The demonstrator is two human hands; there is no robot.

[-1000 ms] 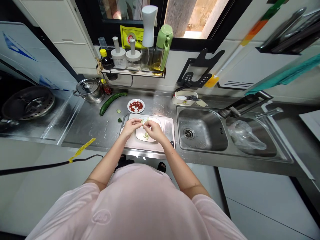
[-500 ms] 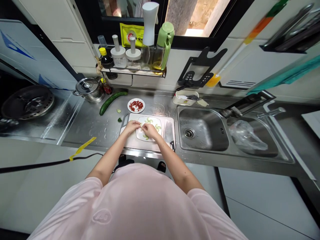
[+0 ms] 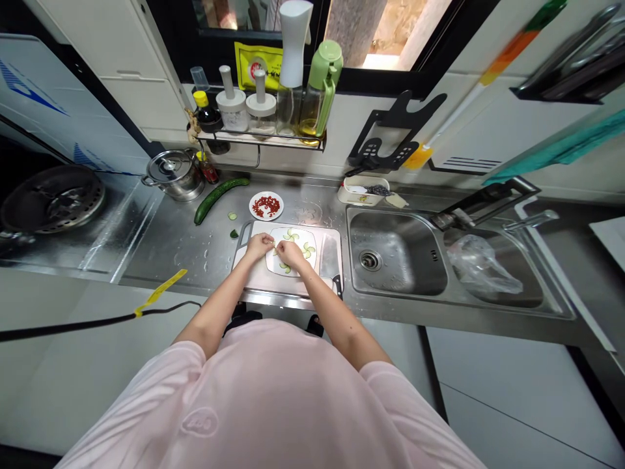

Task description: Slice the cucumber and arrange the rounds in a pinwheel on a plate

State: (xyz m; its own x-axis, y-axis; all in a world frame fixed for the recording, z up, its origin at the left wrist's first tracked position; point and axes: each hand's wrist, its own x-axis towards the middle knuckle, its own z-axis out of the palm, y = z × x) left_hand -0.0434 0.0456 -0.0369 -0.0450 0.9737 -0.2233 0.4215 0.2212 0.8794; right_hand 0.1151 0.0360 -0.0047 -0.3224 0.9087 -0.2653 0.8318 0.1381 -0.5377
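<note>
Over the left part of a white squarish plate, my left hand and my right hand almost meet. Both have fingers pinched together; whatever lies between them is too small to make out. Thin cucumber slices lie on the plate in curved, flower-like groups. The plate rests on a pale cutting board. At the board's right side lies a knife with a black handle. Just behind the board stands a small round plate of chopped red pieces.
Left of the board are a cucumber, a loose slice and a cut end. Farther left stand a lidded pot and a pan. A sink is on the right; a seasoning rack hangs behind.
My hands stay over the plate, fingers pinched, with only slight shifts. The things on the counter have not moved.
</note>
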